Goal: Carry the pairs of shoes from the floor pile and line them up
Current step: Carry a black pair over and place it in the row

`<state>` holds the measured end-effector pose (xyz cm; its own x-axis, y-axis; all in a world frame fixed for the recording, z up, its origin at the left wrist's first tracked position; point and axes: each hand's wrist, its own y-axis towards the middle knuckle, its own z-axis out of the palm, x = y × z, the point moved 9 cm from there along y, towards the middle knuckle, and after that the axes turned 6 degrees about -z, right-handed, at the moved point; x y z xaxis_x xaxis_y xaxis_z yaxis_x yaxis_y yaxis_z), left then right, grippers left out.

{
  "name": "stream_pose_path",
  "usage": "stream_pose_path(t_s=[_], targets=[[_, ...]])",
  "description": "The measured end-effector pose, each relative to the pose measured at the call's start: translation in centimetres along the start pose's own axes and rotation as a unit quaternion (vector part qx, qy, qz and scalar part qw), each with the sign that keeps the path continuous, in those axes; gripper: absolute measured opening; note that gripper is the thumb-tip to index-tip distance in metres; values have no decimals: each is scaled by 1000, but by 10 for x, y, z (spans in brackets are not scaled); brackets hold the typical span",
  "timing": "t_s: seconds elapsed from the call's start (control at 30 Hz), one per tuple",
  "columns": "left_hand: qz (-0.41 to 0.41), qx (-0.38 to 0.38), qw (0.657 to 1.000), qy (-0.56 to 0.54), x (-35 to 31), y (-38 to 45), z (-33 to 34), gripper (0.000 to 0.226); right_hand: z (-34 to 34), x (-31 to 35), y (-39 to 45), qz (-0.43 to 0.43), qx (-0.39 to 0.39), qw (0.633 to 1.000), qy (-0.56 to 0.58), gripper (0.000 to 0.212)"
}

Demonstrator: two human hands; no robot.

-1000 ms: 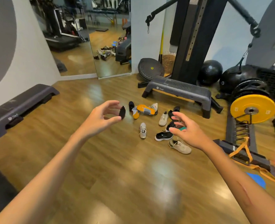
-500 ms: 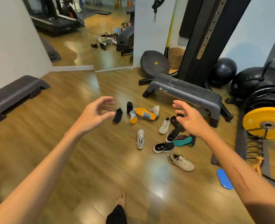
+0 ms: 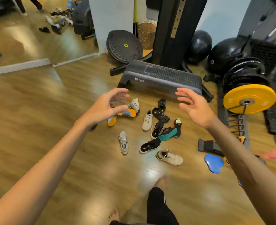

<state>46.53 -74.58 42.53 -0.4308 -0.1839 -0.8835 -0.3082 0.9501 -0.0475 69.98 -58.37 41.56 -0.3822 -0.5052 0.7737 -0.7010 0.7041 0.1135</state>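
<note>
Several shoes lie scattered on the wooden floor: an orange-soled pair (image 3: pixel 127 112), a grey sneaker (image 3: pixel 123 142), a cream sneaker (image 3: pixel 147 121), a beige sneaker (image 3: pixel 169 158), a black sneaker with white sole (image 3: pixel 150 145), a teal shoe (image 3: pixel 168 133) and black toe shoes (image 3: pixel 160 112). My left hand (image 3: pixel 105 106) hovers above the orange-soled pair, fingers loosely curled, holding nothing. My right hand (image 3: pixel 193 106) is stretched out over the right side of the pile, fingers spread, empty.
A grey step platform (image 3: pixel 160 77) stands just behind the pile. A yellow weight plate (image 3: pixel 249 99), black balls (image 3: pixel 200 44) and a cable machine column (image 3: pixel 174 30) crowd the right and back. A blue insole (image 3: pixel 213 163) lies at the right. A mirror (image 3: pixel 36 26) covers the left wall. My feet are below.
I have stepped closer to the pile and the view tilted down. Both hands stay raised and empty, now over the shoes.
</note>
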Motion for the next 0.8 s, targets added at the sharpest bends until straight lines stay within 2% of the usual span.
stream_pose_path(t_s=[0.3,0.5,0.8], targets=[[13,-14,1000,-4,-24,154,62,50,-41,-101,117,2,37,999,10,45],[19,7,1000,1,-35,204,67,51,-46,-102,171,-11,68,998,-1,46],[54,69,996,33,-56,281,69,52,-64,-101,210,-13,29,999,-12,50]])
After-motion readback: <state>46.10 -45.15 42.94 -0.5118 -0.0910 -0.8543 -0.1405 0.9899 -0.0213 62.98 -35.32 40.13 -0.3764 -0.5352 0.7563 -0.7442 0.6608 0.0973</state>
